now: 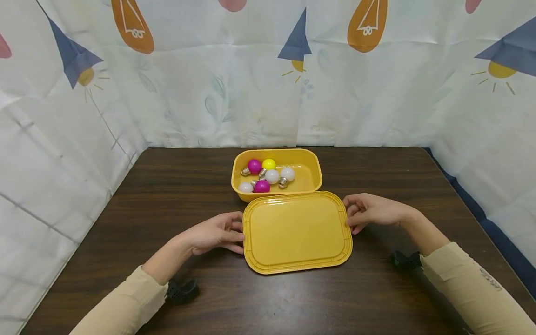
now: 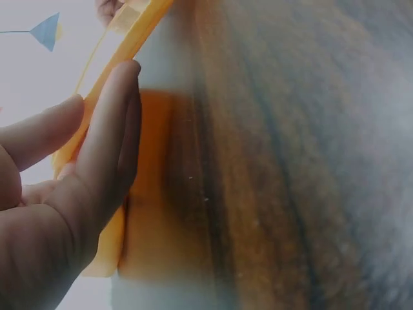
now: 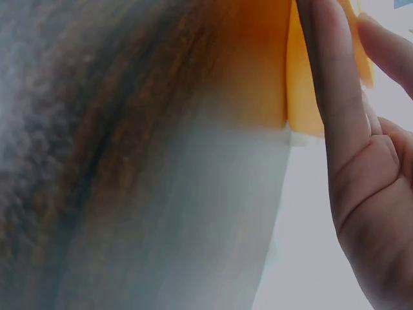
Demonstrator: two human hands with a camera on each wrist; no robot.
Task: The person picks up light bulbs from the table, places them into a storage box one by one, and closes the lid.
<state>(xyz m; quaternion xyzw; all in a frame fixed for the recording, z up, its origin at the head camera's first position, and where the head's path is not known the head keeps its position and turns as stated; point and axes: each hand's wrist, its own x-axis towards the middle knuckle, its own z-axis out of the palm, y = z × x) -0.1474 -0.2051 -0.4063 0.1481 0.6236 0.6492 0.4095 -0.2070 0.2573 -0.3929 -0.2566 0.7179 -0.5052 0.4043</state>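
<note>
Both hands hold a yellow rectangular lid with rounded corners by its short ends, in front of a yellow box. The left hand pinches its left edge, thumb on the near face and fingers behind, as the left wrist view shows with the lid's edge tilted. At the other end the right hand grips the right edge between thumb and fingers. Behind the lid the yellow box stands uncovered, its front rim overlapped by the lid in the head view. Inside lie several bulbs, among them a yellow bulb and a magenta bulb.
A dark wood-grain table carries everything. White patterned cloth hangs behind it and at both sides. Black wrist devices, such as the one under the left forearm, sit close over the tabletop.
</note>
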